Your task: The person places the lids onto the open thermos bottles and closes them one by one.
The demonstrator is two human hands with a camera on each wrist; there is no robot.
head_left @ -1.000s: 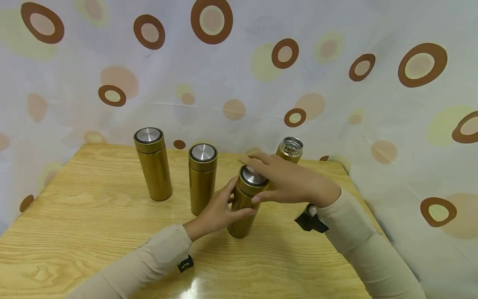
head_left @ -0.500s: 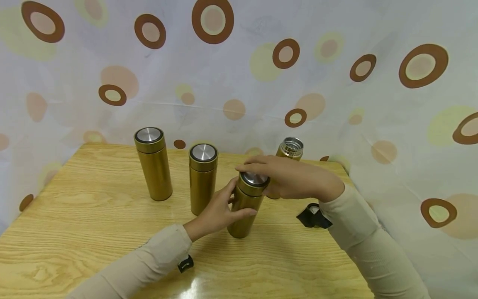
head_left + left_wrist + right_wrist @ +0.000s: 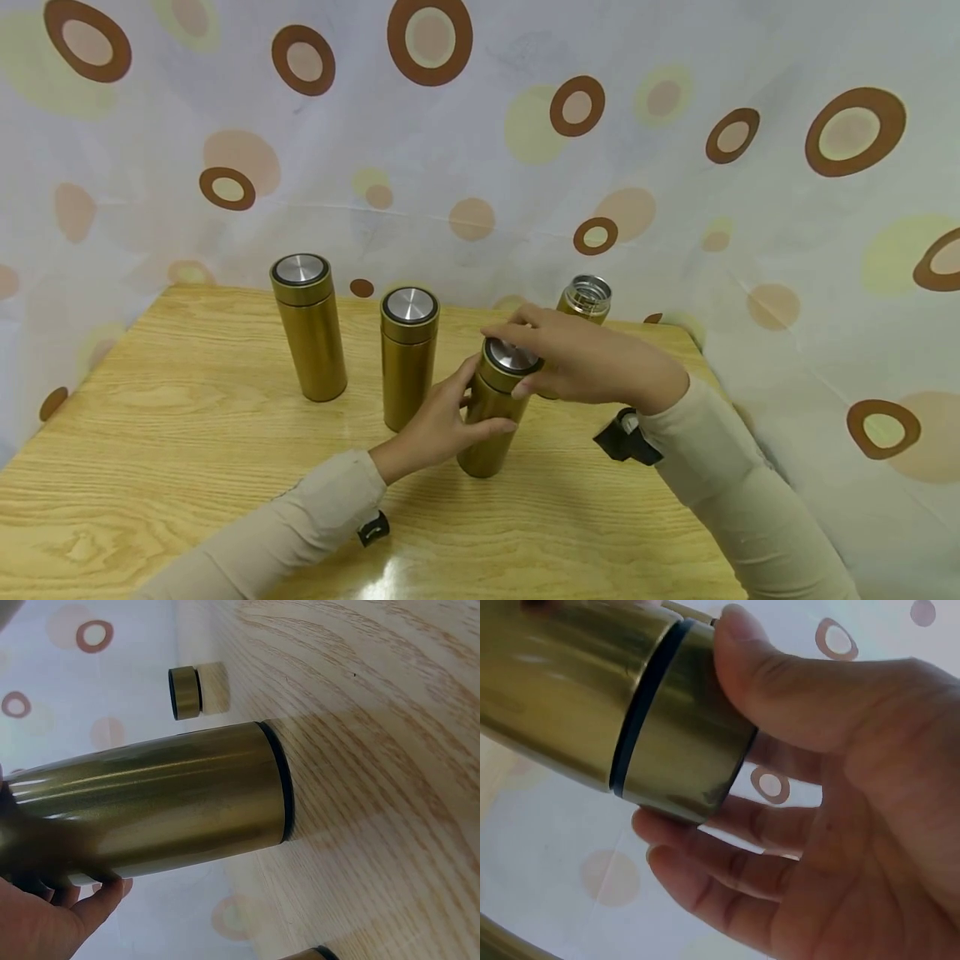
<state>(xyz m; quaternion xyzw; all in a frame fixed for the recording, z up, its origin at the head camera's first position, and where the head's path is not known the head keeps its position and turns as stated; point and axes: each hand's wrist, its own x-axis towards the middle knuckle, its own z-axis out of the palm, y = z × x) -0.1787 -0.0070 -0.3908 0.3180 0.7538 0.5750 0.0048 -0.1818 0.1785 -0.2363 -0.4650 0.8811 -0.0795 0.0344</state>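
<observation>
A gold thermos flask (image 3: pixel 487 446) stands upright on the table in the head view. My left hand (image 3: pixel 437 423) grips its body, thumb on the near side. My right hand (image 3: pixel 596 358) grips the lid (image 3: pixel 512 357) from above. In the right wrist view the thumb lies on one side of the lid (image 3: pixel 686 724) and the fingertips (image 3: pixel 660 825) touch the opposite side. A dark ring runs between lid and body there. The left wrist view shows the flask's lower body (image 3: pixel 165 799) and its dark base on the wood.
Two lidded gold flasks, one farther left (image 3: pixel 311 342) and one nearer (image 3: pixel 408 367), stand to the left. An open flask (image 3: pixel 587 298) with a bare steel neck is behind my right hand. A loose gold lid (image 3: pixel 185 693) rests on the wooden table (image 3: pixel 187 400). A patterned cloth (image 3: pixel 465 150) hangs behind.
My right hand has turned about the lid and back, its thumb going out of sight and showing again. The left hand and the flask have stayed put.
</observation>
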